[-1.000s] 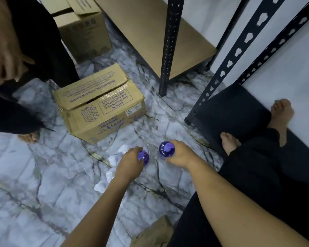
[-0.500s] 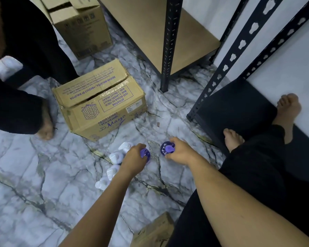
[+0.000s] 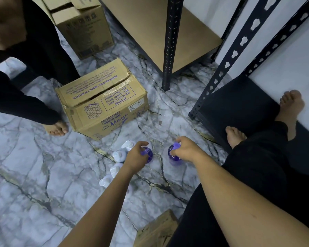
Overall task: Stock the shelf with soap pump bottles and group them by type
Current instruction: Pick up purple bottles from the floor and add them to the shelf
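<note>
Two purple soap pump bottles stand on the marble floor in front of me. My left hand (image 3: 137, 155) grips the top of the left purple bottle (image 3: 147, 154). My right hand (image 3: 185, 148) is closed around the pump of the right purple bottle (image 3: 173, 156). Several white pump bottles (image 3: 119, 155) stand in a cluster just left of my left hand, partly hidden by my forearm. The metal shelf rack with a wooden board (image 3: 155, 27) stands at the back, its black post (image 3: 169, 43) reaching the floor.
A closed cardboard box (image 3: 103, 102) sits behind the bottles, another box (image 3: 82, 24) farther back, a third box's corner (image 3: 157, 230) near my knee. Another person's legs and bare foot (image 3: 56, 128) stand at left. My own feet (image 3: 235, 135) rest by a dark lower shelf (image 3: 239, 104).
Both hands stay on the purple bottles. The other person at left has stepped, their foot now beside the box; the view has shifted slightly.
</note>
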A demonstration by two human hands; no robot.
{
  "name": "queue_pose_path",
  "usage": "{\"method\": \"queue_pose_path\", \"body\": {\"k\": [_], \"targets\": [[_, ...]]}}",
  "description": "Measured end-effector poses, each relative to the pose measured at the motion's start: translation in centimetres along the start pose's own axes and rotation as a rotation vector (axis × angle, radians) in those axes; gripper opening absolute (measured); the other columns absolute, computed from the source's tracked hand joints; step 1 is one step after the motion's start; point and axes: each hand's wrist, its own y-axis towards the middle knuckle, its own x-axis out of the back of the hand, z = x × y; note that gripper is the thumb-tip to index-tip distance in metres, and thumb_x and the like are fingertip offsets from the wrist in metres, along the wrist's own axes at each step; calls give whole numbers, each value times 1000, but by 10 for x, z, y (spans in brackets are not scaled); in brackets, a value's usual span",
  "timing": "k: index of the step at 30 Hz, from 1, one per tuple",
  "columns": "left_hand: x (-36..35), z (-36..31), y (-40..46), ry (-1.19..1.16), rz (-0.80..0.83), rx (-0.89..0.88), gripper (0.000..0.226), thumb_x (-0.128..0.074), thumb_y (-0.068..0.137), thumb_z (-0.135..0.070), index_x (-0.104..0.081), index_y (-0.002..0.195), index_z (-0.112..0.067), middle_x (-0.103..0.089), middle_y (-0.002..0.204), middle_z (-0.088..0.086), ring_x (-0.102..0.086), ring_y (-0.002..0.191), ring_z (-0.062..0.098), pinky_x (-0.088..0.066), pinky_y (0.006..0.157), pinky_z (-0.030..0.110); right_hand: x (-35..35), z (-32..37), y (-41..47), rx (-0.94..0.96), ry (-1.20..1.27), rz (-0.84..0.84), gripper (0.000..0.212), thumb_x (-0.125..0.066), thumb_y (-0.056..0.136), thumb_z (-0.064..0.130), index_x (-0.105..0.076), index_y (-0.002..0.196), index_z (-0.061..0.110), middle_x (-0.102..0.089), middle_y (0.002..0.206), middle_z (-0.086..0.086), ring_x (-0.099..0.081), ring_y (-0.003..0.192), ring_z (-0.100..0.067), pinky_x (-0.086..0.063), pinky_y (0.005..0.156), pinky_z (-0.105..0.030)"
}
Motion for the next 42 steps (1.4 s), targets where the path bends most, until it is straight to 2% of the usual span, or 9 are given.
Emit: {"method": "queue_pose_path", "body": {"k": [3,7,11,18,22,26,29,35,42], "targets": [[4,-1,-8,-17,21,-4,41,-52,91,0,-52,128,-20,-54,109,2,-58,87,21,-46,60,23,8,-2,-10,32,-11,-73,45,-72,88,21,-55,130,18,-55,128,-5,-54,109,-22,-48,89,-30],[16,-13,-19,-25,22,-51,40,-54,90,-2,-53,124,-22,-58,104,4,-56,75,15,-45,56,21,20,3,-33,100,-16,-199,25,-77,83,26,-65,105,23,-61,107,0,-59,96,-20,-51,78,-31],[31,-30,-31,-24,22,-120,41,-58,87,-2,-56,121,-23,-61,105,8,-58,78,19,-46,57,24,30,11,-62,155,-42,-331,16,-79,78,28,-68,90,29,-68,97,2,-63,91,-22,-57,79,-39],[57,-67,-63,38,17,-287,38,-59,87,0,-53,114,-27,-59,102,6,-56,77,19,-44,59,29,62,38,-117,290,-109,-500,10,-74,79,33,-67,87,32,-69,97,4,-65,90,-18,-58,78,-41],[76,-95,-84,77,-28,-402,43,-58,82,4,-53,109,-29,-63,107,2,-62,96,21,-51,72,35,88,60,-153,377,-153,-563,8,-70,80,28,-64,85,32,-66,82,3,-65,76,-17,-57,67,-39],[99,-123,-108,174,-77,-514,46,-56,83,4,-53,113,-30,-64,97,1,-64,85,22,-55,68,39,112,81,-192,483,-195,-630,11,-69,80,28,-64,89,31,-64,82,9,-63,79,-16,-57,71,-42],[115,-147,-129,267,-151,-620,48,-56,84,2,-50,113,-35,-63,94,-4,-63,83,20,-57,72,43,130,96,-222,552,-217,-686,12,-72,81,31,-63,88,31,-64,83,11,-62,80,-13,-56,73,-40],[147,-207,-178,352,-246,-849,43,-58,86,-4,-51,112,-38,-62,90,-11,-62,83,16,-55,74,41,171,118,-292,623,-251,-862,24,-76,76,44,-58,79,29,-54,69,12,-51,65,-4,-35,56,-29],[170,-304,-248,321,-307,-1133,40,-61,92,-10,-51,119,-38,-60,94,-12,-61,82,7,-54,74,31,237,127,-396,701,-275,-1075,9,-70,78,32,-64,82,27,-60,77,14,-55,69,-2,-42,60,-28]]}}
